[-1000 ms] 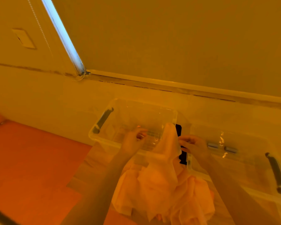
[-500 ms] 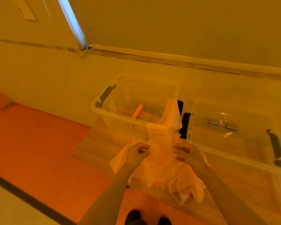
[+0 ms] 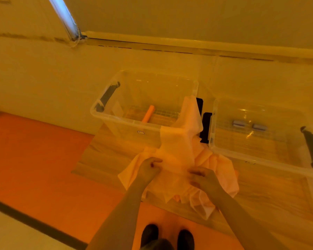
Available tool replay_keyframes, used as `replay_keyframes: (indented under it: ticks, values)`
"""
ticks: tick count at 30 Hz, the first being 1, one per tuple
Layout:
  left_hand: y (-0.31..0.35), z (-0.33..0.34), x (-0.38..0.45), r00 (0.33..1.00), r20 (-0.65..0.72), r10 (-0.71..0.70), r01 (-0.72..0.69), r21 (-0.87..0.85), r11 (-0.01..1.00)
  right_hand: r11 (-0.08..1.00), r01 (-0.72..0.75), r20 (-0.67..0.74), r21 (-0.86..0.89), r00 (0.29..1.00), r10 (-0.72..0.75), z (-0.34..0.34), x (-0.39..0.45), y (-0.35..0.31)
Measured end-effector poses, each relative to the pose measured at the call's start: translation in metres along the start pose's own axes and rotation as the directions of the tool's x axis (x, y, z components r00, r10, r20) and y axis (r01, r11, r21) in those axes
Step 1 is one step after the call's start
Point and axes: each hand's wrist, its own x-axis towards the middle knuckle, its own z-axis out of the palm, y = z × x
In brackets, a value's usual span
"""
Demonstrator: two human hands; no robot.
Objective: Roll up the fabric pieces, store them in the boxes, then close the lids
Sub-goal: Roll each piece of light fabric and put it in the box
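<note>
Both hands are at the near end of a sheer, pale fabric strip [image 3: 177, 141]. The left hand [image 3: 149, 168] has its fingers curled in and pinches the strip's near-left edge, and the right hand [image 3: 201, 178] pinches the near-right edge in the same way, so each hand is closed on cloth, neither one free.

The relation that matters is the strip's long axis: it runs straight away from the person, from the pinched end up over the near right corner of the left box [image 3: 116, 118], where its far end drapes across the rim and hangs partly inside. So the free length lies forward of both grips — a roll started at the hands would travel away from the body, toward that box. The two hands sit about level across the strip's width, neither clearly nearer the far end.

Beneath the hands lies a loose heap of more fabric pieces [image 3: 220, 170] on the low wooden platform [image 3: 101, 159], just in front of the boxes. In the left box an orange roll [image 3: 148, 113] lies already stored (judging by its shape). The right box [image 3: 260, 159] holds two small grey rolls [image 3: 238, 123]. Both boxes stand open; I cannot pick out their lids.

The draped end may snag on the rim as the roll begins.
</note>
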Motion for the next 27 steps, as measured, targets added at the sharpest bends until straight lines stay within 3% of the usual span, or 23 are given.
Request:
replay_keyframes:
  ticks: [8, 14, 21, 27]
  values:
    - [-0.002, 0.004, -0.015, 0.999, -0.035, -0.038, 0.031, -0.177, 0.984, 0.996, 0.038, -0.039, -0.075, 0.998, -0.041, -0.001, -0.003, 0.004]
    - [-0.007, 0.004, -0.039, 0.992, 0.085, -0.088, 0.11, -0.306, 0.946, 0.976, 0.128, -0.019, -0.178, 0.991, -0.134, -0.002, -0.013, 0.007]
    - [-0.015, 0.01, -0.062, 0.986, 0.151, -0.075, 0.129, -0.388, 0.913, 0.966, 0.121, 0.007, -0.229, 0.992, -0.123, -0.001, -0.028, 0.014]
    - [-0.018, 0.009, -0.077, 0.981, 0.166, -0.096, 0.153, -0.375, 0.914, 0.991, 0.082, -0.055, -0.106, 0.995, -0.089, 0.001, -0.043, 0.018]
